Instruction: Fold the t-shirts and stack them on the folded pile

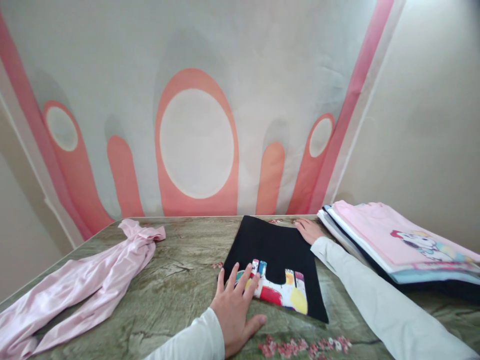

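A black garment (270, 245) with a colourful printed patch lies folded into a rough rectangle on the table. Across its near left corner rests my left hand (237, 305), palm down with the fingers spread over part of the print. My right hand (308, 230) lies at the garment's far right corner, its fingers stretched out and touching the edge there. Neither hand grasps anything.
To the right is a stack of folded clothes (375, 235), a pink printed shirt on top. Pink trousers (101, 270) lie loosely stretched out at the left. A wall with a painted pattern (197, 205) rises behind the wood-patterned table (180, 300).
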Motion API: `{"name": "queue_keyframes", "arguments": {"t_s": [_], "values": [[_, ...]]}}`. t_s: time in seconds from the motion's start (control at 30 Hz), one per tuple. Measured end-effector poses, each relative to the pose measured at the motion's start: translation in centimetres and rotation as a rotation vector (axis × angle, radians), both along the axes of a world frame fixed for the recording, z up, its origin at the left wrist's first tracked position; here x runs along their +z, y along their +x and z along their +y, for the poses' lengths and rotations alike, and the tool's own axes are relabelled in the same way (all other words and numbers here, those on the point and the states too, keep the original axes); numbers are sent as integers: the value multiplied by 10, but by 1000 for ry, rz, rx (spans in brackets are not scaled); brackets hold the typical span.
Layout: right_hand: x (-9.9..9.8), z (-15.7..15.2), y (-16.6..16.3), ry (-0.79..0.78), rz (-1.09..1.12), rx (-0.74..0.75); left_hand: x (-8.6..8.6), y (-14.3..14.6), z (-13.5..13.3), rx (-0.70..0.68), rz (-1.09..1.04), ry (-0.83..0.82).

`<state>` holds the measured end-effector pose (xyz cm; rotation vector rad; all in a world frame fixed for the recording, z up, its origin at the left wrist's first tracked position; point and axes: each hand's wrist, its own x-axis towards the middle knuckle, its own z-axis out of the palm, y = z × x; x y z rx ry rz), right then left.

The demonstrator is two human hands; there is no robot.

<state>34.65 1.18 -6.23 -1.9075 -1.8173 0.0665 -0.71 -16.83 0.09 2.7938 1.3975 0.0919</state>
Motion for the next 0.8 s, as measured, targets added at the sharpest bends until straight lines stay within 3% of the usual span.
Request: {"name": "queue_keyframes", "arguments": {"t_s": [0.2,0.3,0.4,0.63,0.8], "values": [[4,-10,23,17,143,-43,2,5,0,-131,-37,38],[0,-12,19,-23,269,-21,6,23,-4,-252,-64,58],[1,-13,5,-46,255,26,7,49,-9,-343,-85,60],[16,-24,-15,-112,23,80,0,100,-10,-288,-34,91],[33,-34,-3,-217,96,138,-7,108,-7,-273,-42,169]]}}
